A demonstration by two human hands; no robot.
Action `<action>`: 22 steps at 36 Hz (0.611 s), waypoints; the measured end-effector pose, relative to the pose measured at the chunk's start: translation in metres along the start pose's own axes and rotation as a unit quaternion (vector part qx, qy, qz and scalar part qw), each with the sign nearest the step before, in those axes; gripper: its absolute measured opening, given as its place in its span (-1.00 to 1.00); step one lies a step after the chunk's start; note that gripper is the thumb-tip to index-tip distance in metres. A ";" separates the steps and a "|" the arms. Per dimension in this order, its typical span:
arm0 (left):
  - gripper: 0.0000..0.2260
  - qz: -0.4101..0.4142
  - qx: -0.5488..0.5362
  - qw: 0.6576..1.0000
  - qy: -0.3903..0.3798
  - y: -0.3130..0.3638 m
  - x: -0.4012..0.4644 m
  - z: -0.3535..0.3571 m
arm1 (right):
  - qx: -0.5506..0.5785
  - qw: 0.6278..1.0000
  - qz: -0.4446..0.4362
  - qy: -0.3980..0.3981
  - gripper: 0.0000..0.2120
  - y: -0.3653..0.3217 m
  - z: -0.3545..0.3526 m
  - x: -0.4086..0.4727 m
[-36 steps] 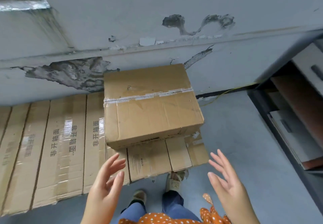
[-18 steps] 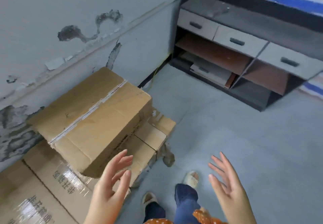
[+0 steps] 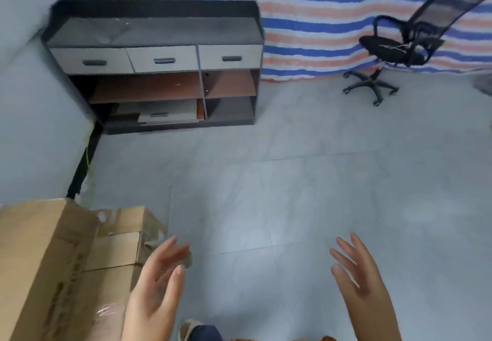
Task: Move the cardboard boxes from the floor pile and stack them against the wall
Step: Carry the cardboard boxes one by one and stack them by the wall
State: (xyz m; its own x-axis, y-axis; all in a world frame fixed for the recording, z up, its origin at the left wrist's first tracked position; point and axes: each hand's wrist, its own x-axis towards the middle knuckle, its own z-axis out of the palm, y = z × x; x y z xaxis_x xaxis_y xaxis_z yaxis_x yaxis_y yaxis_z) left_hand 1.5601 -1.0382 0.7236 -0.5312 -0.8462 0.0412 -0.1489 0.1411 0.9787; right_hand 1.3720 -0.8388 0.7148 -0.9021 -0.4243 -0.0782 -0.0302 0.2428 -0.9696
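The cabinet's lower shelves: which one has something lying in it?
The bottom-left compartment of the cabinet: flat boards lie there; the others look bare.

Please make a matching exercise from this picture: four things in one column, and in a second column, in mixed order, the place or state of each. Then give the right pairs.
Things:
1. cardboard box
2. office chair
3. cabinet
4. right hand

Places or states:
A. far right, in front of the striped sheet
B. open, holding nothing
C. near left corner of the view, on flatter cardboard
D. in the far left corner, three drawers on top

Pairs: 1-C, 2-A, 3-D, 4-B
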 end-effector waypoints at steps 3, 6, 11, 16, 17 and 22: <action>-0.67 0.027 -0.005 0.999 -0.018 0.007 -0.016 0.053 | 0.003 0.999 0.002 0.053 -0.43 0.015 -0.064 -0.006; -0.65 0.039 -0.010 0.999 -0.036 0.018 -0.037 0.109 | 0.002 0.995 0.010 0.095 -0.33 0.029 -0.127 -0.014; -0.68 0.060 -0.015 0.991 -0.116 0.038 -0.055 0.195 | 0.002 0.986 0.023 0.166 -0.18 0.043 -0.213 -0.027; -0.72 0.063 -0.007 0.977 -0.204 0.061 -0.068 0.272 | 0.025 0.965 0.049 0.258 -0.16 0.062 -0.273 -0.041; -0.74 0.064 -0.001 0.973 -0.224 0.064 -0.069 0.286 | 0.029 0.959 0.056 0.275 -0.16 0.067 -0.282 -0.044; -0.65 0.062 0.038 0.950 -0.304 0.068 -0.073 0.353 | 0.039 0.938 0.097 0.330 -0.15 0.086 -0.322 -0.050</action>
State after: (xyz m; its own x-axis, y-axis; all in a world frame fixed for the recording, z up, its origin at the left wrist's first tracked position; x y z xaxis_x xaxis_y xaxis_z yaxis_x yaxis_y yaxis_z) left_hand 1.2943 -0.7858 0.7166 -0.9288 -0.3704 0.0080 -0.1019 0.2763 0.9557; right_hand 1.2758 -0.5165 0.7102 -0.9581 0.2605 -0.1194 0.1709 0.1851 -0.9677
